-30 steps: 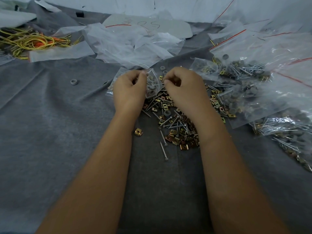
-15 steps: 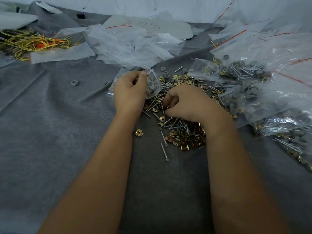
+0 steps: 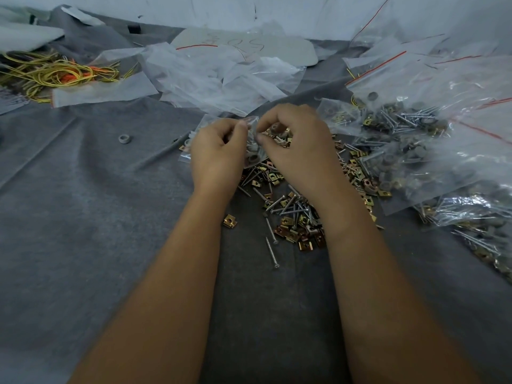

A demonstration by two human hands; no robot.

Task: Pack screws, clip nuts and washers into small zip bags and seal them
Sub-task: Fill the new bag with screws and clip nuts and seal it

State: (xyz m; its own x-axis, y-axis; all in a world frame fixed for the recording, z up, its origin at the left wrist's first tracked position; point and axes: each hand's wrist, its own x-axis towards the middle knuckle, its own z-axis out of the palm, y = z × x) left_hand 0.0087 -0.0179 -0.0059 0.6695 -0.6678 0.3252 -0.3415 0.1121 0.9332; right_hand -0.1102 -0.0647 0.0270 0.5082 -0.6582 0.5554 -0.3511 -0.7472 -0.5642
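Note:
My left hand pinches the mouth of a small clear zip bag that holds grey washers and screws. My right hand is up at the bag's opening, its thumb and curled fingers holding small parts, among them a grey washer and brass clip nuts. Below both hands, a loose pile of screws and brass clip nuts lies on the grey cloth. One screw and one clip nut lie apart from the pile.
Filled zip bags with red seals are heaped at the right. Empty clear bags lie behind my hands. A lone grey washer sits to the left, and yellow and orange wires lie at the far left.
My right hand dropped to the loose pile half a second ago, then rose back to the bag's mouth with small parts. My left hand kept hold of the bag.

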